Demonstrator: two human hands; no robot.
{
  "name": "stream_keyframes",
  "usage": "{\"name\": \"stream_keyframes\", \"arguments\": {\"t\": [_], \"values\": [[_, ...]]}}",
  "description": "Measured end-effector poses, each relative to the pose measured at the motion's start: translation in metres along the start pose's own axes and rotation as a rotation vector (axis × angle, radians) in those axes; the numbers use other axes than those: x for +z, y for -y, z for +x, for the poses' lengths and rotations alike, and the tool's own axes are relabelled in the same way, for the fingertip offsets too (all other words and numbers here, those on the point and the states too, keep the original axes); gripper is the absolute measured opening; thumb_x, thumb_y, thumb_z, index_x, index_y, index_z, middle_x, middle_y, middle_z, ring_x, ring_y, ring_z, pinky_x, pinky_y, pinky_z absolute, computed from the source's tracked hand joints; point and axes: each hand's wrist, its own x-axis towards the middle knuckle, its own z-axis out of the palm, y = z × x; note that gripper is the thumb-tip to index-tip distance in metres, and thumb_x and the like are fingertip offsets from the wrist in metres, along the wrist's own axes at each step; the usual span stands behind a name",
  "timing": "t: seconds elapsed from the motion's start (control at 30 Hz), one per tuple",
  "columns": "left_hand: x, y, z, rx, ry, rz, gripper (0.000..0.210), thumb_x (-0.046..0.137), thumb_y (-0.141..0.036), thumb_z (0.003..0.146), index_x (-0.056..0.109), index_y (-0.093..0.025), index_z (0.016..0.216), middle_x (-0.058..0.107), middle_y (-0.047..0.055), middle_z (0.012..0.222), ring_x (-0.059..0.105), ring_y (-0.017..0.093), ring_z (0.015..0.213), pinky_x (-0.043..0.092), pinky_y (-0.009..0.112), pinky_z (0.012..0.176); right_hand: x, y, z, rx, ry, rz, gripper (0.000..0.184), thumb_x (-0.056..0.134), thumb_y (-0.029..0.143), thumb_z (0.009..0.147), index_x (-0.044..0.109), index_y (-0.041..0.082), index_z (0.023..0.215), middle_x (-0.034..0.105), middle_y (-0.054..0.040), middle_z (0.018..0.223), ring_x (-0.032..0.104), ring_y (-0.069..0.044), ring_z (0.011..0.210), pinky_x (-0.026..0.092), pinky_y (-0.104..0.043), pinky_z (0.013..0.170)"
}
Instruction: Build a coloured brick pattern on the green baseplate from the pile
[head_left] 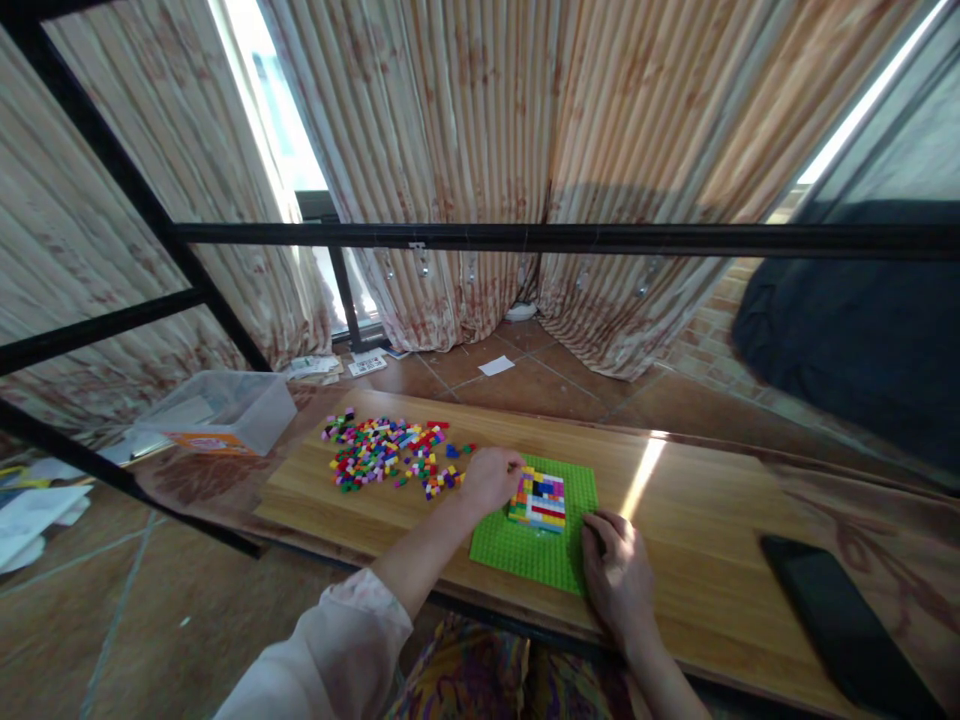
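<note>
A green studded baseplate point(517, 565) lies on the wooden board, and a low block of multicoloured toy bricks point(541, 500) is built up on it. At the far left corner of that block is my left hand point(491, 482), its fingers pinched together. Whatever sits between those fingertips is too small to make out. My right hand point(619, 562) is closed, with its curled fingers at the right edge of the baseplate. Left of the plate, a spread pile of small loose bricks point(379, 450) in many colours covers part of the board.
A clear plastic box point(259, 415) with an orange label stands beyond the board's left end. A black phone-like slab point(840, 610) lies at the right. A black metal rail point(480, 236) crosses above the far side, before striped curtains point(450, 120). Papers point(34, 520) lie at far left.
</note>
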Motion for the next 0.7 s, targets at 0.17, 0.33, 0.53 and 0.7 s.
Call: {"name": "stream_keyframes", "arguments": {"t": [0.17, 0.33, 0.53, 0.7], "values": [[-0.003, -0.003, 0.001, 0.014, 0.027, 0.074, 0.026, 0.055, -0.016, 0.082, 0.079, -0.021, 0.092, 0.077, 0.007, 0.09, 0.067, 0.021, 0.085, 0.049, 0.03, 0.085, -0.001, 0.001, 0.0, -0.002, 0.004, -0.009, 0.029, 0.046, 0.036, 0.093, 0.069, 0.019, 0.099, 0.065, -0.0116, 0.108, 0.056, -0.024, 0.099, 0.05, -0.04, 0.083], [-0.007, -0.005, 0.001, 0.017, 0.055, 0.11, 0.026, 0.055, -0.015, 0.081, 0.079, -0.02, 0.09, 0.076, 0.008, 0.089, 0.067, 0.022, 0.085, 0.049, 0.031, 0.085, -0.001, 0.003, 0.001, 0.003, -0.002, -0.01, 0.028, 0.046, 0.035, 0.093, 0.069, 0.019, 0.099, 0.065, -0.0108, 0.108, 0.056, -0.024, 0.098, 0.049, -0.04, 0.084], [-0.01, -0.007, 0.0, 0.019, 0.071, 0.159, 0.025, 0.055, -0.019, 0.085, 0.078, -0.019, 0.094, 0.076, 0.009, 0.093, 0.067, 0.023, 0.087, 0.048, 0.033, 0.086, -0.002, 0.005, 0.003, 0.008, 0.003, 0.002, 0.029, 0.046, 0.035, 0.093, 0.069, 0.019, 0.098, 0.065, -0.0109, 0.107, 0.056, -0.023, 0.098, 0.049, -0.039, 0.085], [-0.013, -0.01, 0.003, 0.009, 0.093, 0.21, 0.025, 0.054, -0.019, 0.085, 0.078, -0.017, 0.09, 0.075, 0.01, 0.089, 0.067, 0.022, 0.085, 0.048, 0.032, 0.086, -0.001, 0.005, 0.003, -0.002, -0.005, -0.009, 0.026, 0.046, 0.032, 0.093, 0.069, 0.02, 0.097, 0.065, -0.0098, 0.107, 0.057, -0.022, 0.097, 0.05, -0.039, 0.084]]}}
